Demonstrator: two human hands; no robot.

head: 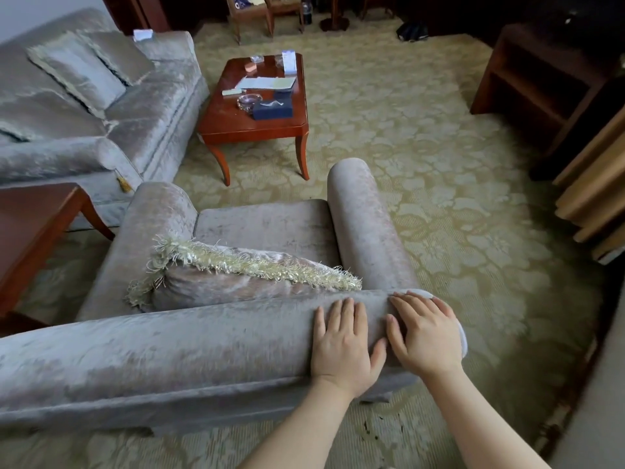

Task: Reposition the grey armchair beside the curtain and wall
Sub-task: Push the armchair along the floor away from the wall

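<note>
Head view.

- Progress: the grey armchair [263, 225] is seen from behind, standing out on the patterned carpet [456, 211]. The curtain [595, 204] hangs to the right of the right grip and further forward, well apart from the chair, with open carpet between.
- A pale strip [605, 411] is noted right of the right grip at the frame edge. Whether it is the wall cannot be told.
- Judged: the chair is in hand but not yet placed, and the shift toward the curtain side is left to be done.
- Blur is noted on the back roll [152, 346] left of the grips. Whether the chair is moving cannot be told.

Pose.

- The left grip [341, 343] is laid flat on top of the back roll near its right end. Its fingers [348, 313] are straight and pointed forward, and nothing is clasped.
- The right grip [422, 336] is laid just beside it, at the very end of the roll. It is likewise spread flat, fingers angled toward the left grip, and the thumbs are nearly touching.
- Both forearms are extended from below, so a push or a steadying press is suggested rather than a lift.

Surroundings.

- A fringed cushion [243, 282] is propped on the seat just ahead of the left grip.
- A wooden counter [236, 126] carrying papers and boxes stands well ahead.
- A sofa [145, 113] lies far left.
</note>
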